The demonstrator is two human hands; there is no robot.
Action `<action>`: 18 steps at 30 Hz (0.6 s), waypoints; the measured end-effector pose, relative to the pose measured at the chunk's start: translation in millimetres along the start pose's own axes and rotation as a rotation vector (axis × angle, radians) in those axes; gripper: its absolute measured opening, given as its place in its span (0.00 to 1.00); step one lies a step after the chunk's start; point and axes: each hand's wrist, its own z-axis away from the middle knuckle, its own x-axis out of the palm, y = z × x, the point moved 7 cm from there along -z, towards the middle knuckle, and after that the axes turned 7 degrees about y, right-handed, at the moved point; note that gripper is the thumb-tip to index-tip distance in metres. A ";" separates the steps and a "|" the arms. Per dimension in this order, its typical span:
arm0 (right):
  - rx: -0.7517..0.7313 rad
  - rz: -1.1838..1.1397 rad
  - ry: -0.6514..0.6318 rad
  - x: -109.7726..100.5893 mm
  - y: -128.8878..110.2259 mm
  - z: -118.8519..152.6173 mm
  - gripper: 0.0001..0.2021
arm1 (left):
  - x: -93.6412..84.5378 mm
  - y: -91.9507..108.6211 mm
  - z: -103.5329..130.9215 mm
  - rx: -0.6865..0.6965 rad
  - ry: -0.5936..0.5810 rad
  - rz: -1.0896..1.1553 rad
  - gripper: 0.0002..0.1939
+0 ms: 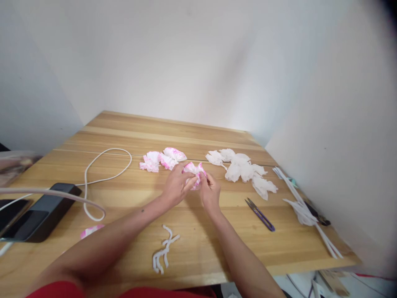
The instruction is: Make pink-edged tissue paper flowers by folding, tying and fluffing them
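Observation:
Between my hands, just above the middle of the table, is a crumpled pink-and-white tissue paper flower [195,170]. My left hand [178,184] grips its left side, fingers curled over it. The thumb and fingers of my right hand [210,190] pinch its right side. Just behind my left hand lie two more pink-edged tissue flowers, one [151,162] at the left and one [173,156] beside it. White crumpled tissue pieces [240,167] are bunched to the right of my hands. Several short white strips [164,252] lie between my forearms.
Purple-handled thread snips [260,214] lie right of my right forearm. Long white sticks [307,211] run along the right table edge. A black device [46,215] and a looped white cable [87,178] occupy the left. Another pink-and-white piece [90,231] sits by my left forearm. Walls stand behind and to the right.

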 end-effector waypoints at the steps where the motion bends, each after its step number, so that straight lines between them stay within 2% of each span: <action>1: -0.039 0.024 -0.014 1.1 -3.4 0.8 0.14 | 1.2 -1.7 -0.9 -0.025 -0.013 0.006 0.17; 5: -0.161 0.067 -0.055 3.9 -15.6 3.8 0.11 | 6.2 -15.1 -2.4 -0.172 -0.067 0.009 0.18; 8: -0.147 0.032 -0.072 5.6 -13.4 3.9 0.11 | 7.9 -24.1 -2.8 -0.236 -0.067 0.024 0.17; 10: -0.011 -0.076 -0.079 7.2 -1.7 2.0 0.11 | 9.1 -28.0 -3.2 -0.253 -0.060 0.077 0.17; 14: 0.419 -0.415 -0.084 14.5 28.2 2.1 0.16 | 14.1 -37.8 -1.7 -0.365 -0.063 0.266 0.17; 16: 0.500 -0.488 -0.081 16.0 31.9 2.0 0.17 | 14.3 -39.4 -0.9 -0.382 -0.050 0.291 0.17; 18: 0.486 -0.484 -0.081 14.7 29.9 0.9 0.18 | 11.5 -35.2 -1.2 -0.310 -0.030 0.207 0.17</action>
